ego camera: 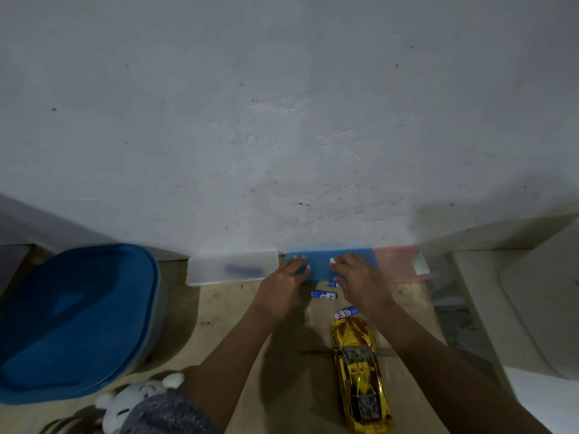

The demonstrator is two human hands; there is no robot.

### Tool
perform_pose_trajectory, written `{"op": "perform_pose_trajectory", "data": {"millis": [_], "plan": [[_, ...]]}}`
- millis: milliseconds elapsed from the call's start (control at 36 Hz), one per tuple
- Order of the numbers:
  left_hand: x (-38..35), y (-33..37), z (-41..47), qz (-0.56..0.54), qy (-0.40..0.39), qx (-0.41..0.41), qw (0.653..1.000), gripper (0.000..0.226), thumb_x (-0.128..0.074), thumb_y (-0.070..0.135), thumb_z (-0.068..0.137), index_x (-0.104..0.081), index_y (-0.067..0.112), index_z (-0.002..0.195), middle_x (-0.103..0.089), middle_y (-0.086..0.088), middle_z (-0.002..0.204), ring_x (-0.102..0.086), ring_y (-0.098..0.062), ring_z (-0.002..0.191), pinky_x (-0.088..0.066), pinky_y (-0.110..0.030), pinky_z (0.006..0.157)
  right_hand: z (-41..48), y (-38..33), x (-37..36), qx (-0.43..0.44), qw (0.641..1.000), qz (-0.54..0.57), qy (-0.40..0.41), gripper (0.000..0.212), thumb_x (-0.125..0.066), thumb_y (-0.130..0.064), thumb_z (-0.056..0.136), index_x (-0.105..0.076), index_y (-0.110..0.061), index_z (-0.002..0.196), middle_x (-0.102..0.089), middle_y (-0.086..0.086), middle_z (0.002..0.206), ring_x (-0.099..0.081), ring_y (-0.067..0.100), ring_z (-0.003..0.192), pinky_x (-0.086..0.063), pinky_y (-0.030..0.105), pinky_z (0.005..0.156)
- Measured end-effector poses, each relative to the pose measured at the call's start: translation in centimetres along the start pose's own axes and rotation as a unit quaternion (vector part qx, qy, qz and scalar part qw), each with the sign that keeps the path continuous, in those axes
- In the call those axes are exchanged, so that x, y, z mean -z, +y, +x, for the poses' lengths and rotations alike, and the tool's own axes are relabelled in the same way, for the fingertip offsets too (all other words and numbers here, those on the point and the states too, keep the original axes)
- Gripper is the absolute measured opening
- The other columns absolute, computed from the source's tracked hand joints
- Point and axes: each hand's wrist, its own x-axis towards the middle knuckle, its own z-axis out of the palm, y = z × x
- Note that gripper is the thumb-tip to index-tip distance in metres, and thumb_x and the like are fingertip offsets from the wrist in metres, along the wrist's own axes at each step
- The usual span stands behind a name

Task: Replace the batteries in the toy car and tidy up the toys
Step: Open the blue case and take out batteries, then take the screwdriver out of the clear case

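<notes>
A shiny gold toy car (360, 374) lies on the wooden table, nose toward the wall. Three blue-and-white batteries lie loose ahead of it: one (344, 313) by the car's nose, one (324, 295) between my hands, one (332, 284) partly under my right hand. Against the wall sits a blue plastic box (319, 264). My left hand (286, 285) rests with straight fingers on the box's left part. My right hand (360, 281) touches its right part near a small white clasp (332, 261).
A frosted clear box (232, 267) with something dark inside stands left of the blue one; a pink box (398, 263) stands right of it. A large blue-lidded bin (75, 321) fills the left. A white plush toy (141, 399) lies at the lower left. Beige furniture (513, 308) stands at the right.
</notes>
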Motion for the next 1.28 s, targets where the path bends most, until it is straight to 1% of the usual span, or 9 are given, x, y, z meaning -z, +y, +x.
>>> {"op": "perform_pose_trajectory", "data": {"millis": [167, 278, 472, 528, 667, 806, 889, 1056, 1278], "plan": [[1.6, -0.6, -2.1, -0.154, 0.064, 0.084, 0.982, 0.047, -0.044, 0.008, 0.096, -0.037, 0.013, 0.143, -0.028, -0.003, 0.153, -0.027, -0.018, 0.14, -0.019, -0.02, 0.112, 1.3, -1.7, 1.1, -0.037, 0.998, 0.007, -0.05, 0.027, -0.046, -0.011, 0.091, -0.06, -0.01, 0.115, -0.049, 0.007, 0.121, -0.047, 0.024, 0.117, -0.046, 0.039, 0.093], [2.8, -2.2, -6.0, -0.305, 0.212, 0.254, 0.893, 0.05, -0.053, 0.004, 0.092, -0.04, 0.01, 0.139, -0.037, -0.004, 0.148, -0.035, -0.015, 0.135, -0.022, -0.013, 0.105, 1.7, -3.5, 0.8, -0.016, 0.999, 0.022, -0.026, 0.027, -0.045, -0.013, 0.091, -0.063, -0.009, 0.111, -0.054, 0.009, 0.124, -0.051, 0.026, 0.116, -0.046, 0.038, 0.093], [1.8, -6.5, -10.5, -0.345, 0.243, 0.377, 0.825, 0.077, -0.06, 0.004, 0.087, -0.015, 0.011, 0.149, -0.018, -0.005, 0.156, -0.02, -0.018, 0.143, -0.024, -0.039, 0.116, 3.2, -11.5, -2.0, 0.126, 0.987, 0.079, 0.069, 0.029, -0.065, -0.006, 0.076, -0.069, -0.008, 0.105, -0.069, 0.01, 0.11, -0.067, 0.027, 0.1, -0.056, 0.038, 0.078], [1.7, -7.2, -10.8, -0.342, 0.231, 0.406, 0.815, 0.079, -0.062, 0.007, 0.087, -0.012, 0.01, 0.149, -0.015, -0.007, 0.156, -0.018, -0.021, 0.143, -0.022, -0.038, 0.116, 3.9, -13.2, -2.8, 0.147, 0.984, 0.066, 0.076, 0.037, -0.072, -0.005, 0.072, -0.068, -0.01, 0.108, -0.069, 0.009, 0.112, -0.066, 0.025, 0.103, -0.053, 0.037, 0.083], [1.1, -9.1, -10.5, -0.397, 0.202, 0.395, 0.804, 0.079, -0.062, 0.014, 0.088, -0.012, 0.01, 0.149, -0.024, -0.008, 0.154, -0.025, -0.02, 0.14, -0.021, -0.031, 0.113, 5.7, -15.4, -5.1, 0.155, 0.987, 0.051, 0.012, 0.049, -0.058, -0.017, 0.087, -0.046, -0.012, 0.135, -0.044, 0.009, 0.143, -0.039, 0.025, 0.134, -0.028, 0.04, 0.11], [0.2, -10.0, -9.8, -0.454, 0.206, 0.386, 0.776, 0.079, -0.062, 0.022, 0.089, -0.012, 0.017, 0.15, -0.022, -0.003, 0.155, -0.022, -0.016, 0.142, -0.022, -0.039, 0.117, 6.6, -15.3, -6.2, 0.15, 0.989, -0.002, 0.017, 0.045, -0.052, -0.032, 0.078, -0.062, -0.018, 0.12, -0.062, 0.002, 0.126, -0.06, 0.019, 0.113, -0.049, 0.039, 0.091], [0.0, -10.1, -9.7, -0.495, 0.236, 0.382, 0.743, 0.073, -0.062, 0.02, 0.089, -0.019, 0.018, 0.149, -0.028, -0.002, 0.153, -0.026, -0.016, 0.14, -0.024, -0.036, 0.116, 6.8, -15.0, -6.4, 0.16, 0.985, -0.037, 0.055, 0.047, -0.037, -0.037, 0.082, -0.063, -0.019, 0.118, -0.064, 0.0, 0.123, -0.062, 0.016, 0.111, -0.048, 0.031, 0.093], [0.7, -10.5, -10.4, -0.575, 0.266, 0.347, 0.691, 0.067, -0.063, 0.016, 0.088, -0.029, 0.018, 0.146, -0.044, 0.001, 0.143, -0.043, -0.011, 0.129, -0.038, -0.034, 0.108, 6.5, -14.8, -6.8, 0.204, 0.967, -0.042, 0.145, 0.042, -0.04, -0.029, 0.089, -0.062, -0.009, 0.118, -0.066, 0.006, 0.118, -0.063, 0.02, 0.108, -0.046, 0.035, 0.096], [1.2, -10.4, -10.1, -0.576, 0.257, 0.337, 0.698, 0.063, -0.06, 0.018, 0.09, -0.029, 0.02, 0.145, -0.044, 0.001, 0.141, -0.043, -0.008, 0.125, -0.038, -0.029, 0.106, 7.0, -15.3, -6.7, 0.197, 0.963, -0.003, 0.185, 0.041, -0.046, -0.035, 0.09, -0.065, -0.006, 0.112, -0.069, 0.008, 0.112, -0.065, 0.021, 0.102, -0.047, 0.032, 0.091]]}}
